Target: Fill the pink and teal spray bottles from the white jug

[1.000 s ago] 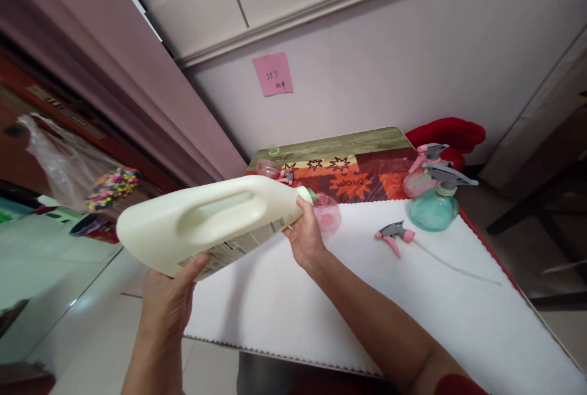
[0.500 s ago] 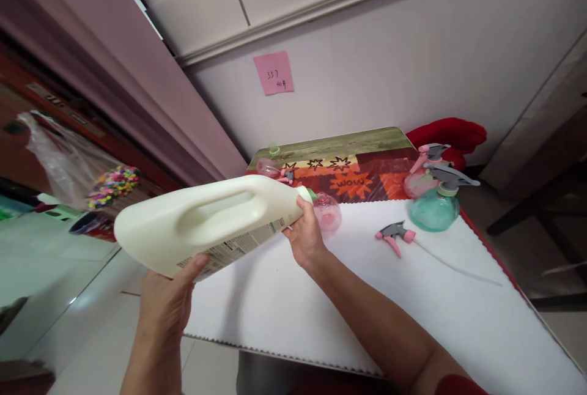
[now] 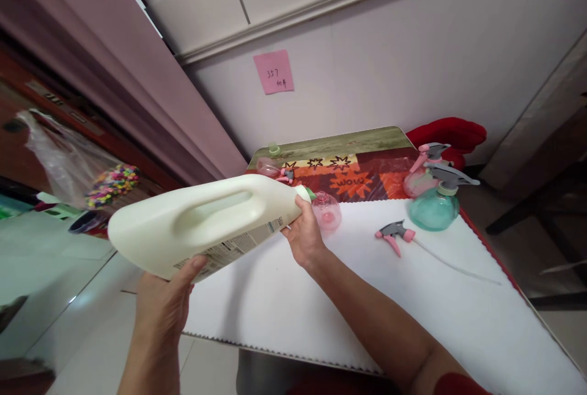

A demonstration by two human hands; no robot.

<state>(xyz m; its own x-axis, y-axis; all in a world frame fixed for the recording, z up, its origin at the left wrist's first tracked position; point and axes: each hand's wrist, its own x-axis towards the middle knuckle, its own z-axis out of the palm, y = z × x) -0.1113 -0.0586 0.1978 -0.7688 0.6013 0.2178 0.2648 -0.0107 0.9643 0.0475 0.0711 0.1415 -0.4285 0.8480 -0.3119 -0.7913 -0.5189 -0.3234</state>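
A large cream detergent jug (image 3: 151,224) lies tilted nearly level above the table, its neck pointing right. My left hand (image 3: 167,291) is closed around the underside near its base, thumb over the printed label. My right hand (image 3: 305,233) grips the jug by its neck. A green spout (image 3: 311,193) sticks out of the neck, right by the mouth of a round pink bottle (image 3: 328,214) on the white table cover. Whether liquid flows cannot be made out. To the right lies a loose grey-and-pink spray head (image 3: 395,236) with its thin tube.
A teal spray bottle (image 3: 433,208) and a pink spray bottle (image 3: 418,181) stand at the table's right edge. Another pink bottle (image 3: 268,167) and a small green cap (image 3: 274,150) are at the back left. A pink note (image 3: 274,72) hangs on the wall.
The base end of the jug has shifted slightly left with my left hand. My right hand and the bottles stay almost where they were.
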